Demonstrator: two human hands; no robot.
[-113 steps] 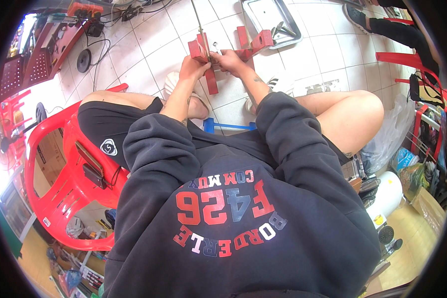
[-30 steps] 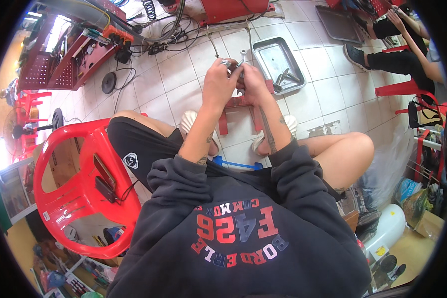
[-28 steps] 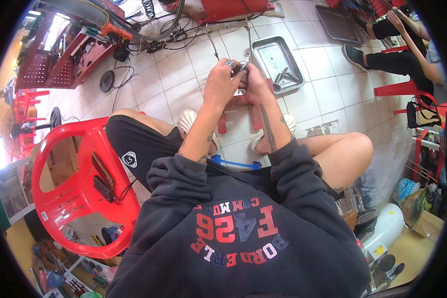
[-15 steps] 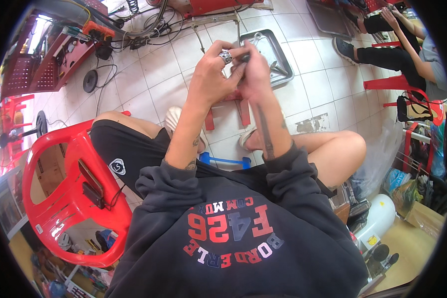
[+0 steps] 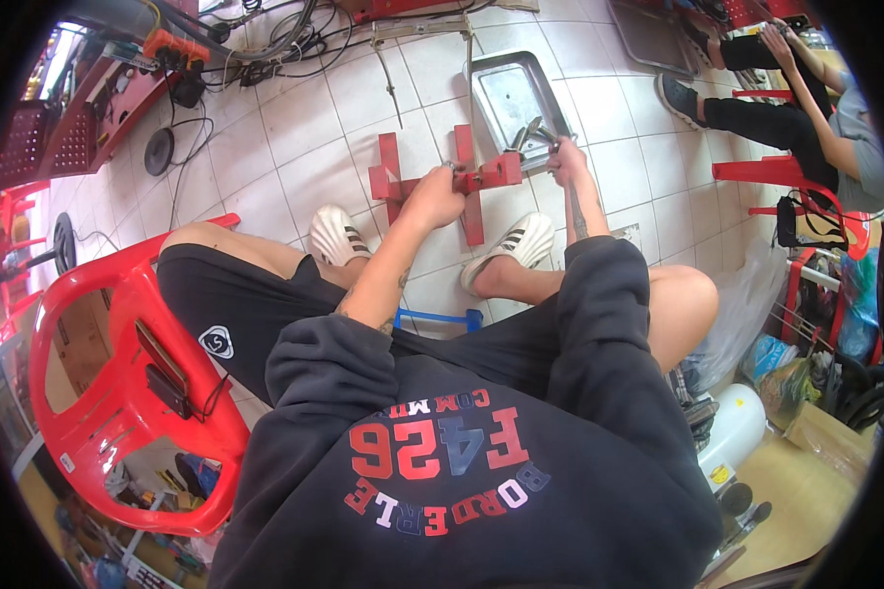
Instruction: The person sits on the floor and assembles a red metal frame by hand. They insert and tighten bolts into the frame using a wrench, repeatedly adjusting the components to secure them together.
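My left hand (image 5: 436, 196) is closed at the red metal stand (image 5: 468, 201) on the floor. Its curled fingers hide whatever small thing they hold. At the near right edge of the grey metal tray (image 5: 563, 96), my right hand (image 5: 568, 163) closes its fingers on the end of a metal hand tool (image 5: 534, 131). The tool has two dark, shiny arms that reach over the tray; its exact kind is too small to tell.
A red plastic chair (image 5: 59, 324) stands at my left, holding a dark flat device (image 5: 163, 358). Black cables (image 5: 265, 61) lie across the tiled floor. A second tray (image 5: 648, 37) lies at the far right, near a seated person (image 5: 805, 118). White clogs (image 5: 525, 240) are on my feet.
My hands were together above the stand and have parted. The left has come down to the stand; the right has moved right to the tray and taken hold of the tool.
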